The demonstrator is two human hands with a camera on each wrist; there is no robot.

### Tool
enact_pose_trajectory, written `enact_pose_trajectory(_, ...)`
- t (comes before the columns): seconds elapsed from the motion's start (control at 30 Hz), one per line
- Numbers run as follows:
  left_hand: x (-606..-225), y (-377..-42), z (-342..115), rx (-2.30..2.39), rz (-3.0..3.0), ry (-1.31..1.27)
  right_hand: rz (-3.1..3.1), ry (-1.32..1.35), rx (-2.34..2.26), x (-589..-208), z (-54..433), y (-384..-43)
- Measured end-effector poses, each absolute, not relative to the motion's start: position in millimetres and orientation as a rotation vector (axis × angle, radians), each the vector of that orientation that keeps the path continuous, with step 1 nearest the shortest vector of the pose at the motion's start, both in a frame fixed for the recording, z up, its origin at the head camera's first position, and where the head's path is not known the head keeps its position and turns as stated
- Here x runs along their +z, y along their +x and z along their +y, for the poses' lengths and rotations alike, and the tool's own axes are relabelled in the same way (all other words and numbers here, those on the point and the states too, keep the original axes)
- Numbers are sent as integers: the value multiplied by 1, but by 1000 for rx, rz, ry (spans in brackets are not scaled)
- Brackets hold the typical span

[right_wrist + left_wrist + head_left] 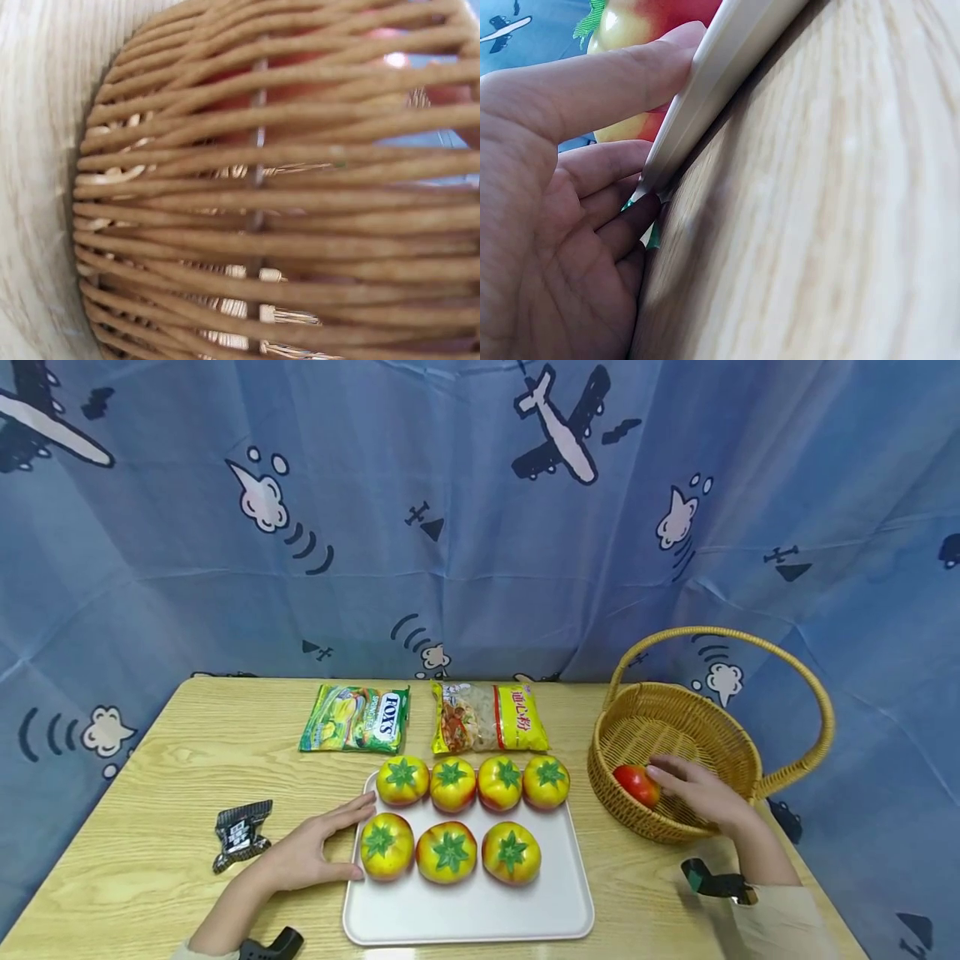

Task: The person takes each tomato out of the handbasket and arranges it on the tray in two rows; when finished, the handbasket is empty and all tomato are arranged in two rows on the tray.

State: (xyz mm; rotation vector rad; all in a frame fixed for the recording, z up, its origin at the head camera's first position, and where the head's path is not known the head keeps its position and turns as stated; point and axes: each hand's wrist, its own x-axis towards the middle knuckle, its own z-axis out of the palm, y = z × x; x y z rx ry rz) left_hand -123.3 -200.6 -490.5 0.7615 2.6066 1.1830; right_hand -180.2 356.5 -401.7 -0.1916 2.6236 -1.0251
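My left hand (306, 852) is at the left edge of a white tray (465, 917), its thumb and fingertips touching the rim, as the left wrist view shows close up. On the tray sit several yellow-and-red tomatoes (447, 852) with green star-shaped tops, in a back row and a shorter front row. Inside a wicker basket (637, 714) on the right, my right hand (701, 789) reaches over a red tomato (636, 785), with extended fingers at its upper right side. The thumb is hidden. In the right wrist view, the basket's woven wall (300, 202) covers most of the hand.
Behind the tray lie a green candy bag (356, 720) and a yellow pasta bag (491, 718). A small black packet (242, 835) rests left of my left hand. The basket's tall handle (813, 693) arches over its opening. A blue patterned curtain (450, 527) hangs behind the table.
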Motion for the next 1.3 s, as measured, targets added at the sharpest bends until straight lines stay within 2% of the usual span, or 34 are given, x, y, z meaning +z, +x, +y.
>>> enact_pose_trajectory(0.53,-490,-123,-202,1158,2620,790,2319,-152,-1177,-406,357,-186)
enact_pose_trajectory(0.93,-487,-121,-202,1167,2616,767,2478,-139,-1132,-413,359,-186)
enact_pose_trajectory(1.3,-491,-123,-202,1164,2621,782,2668,-154,-1115,-404,355,-182)
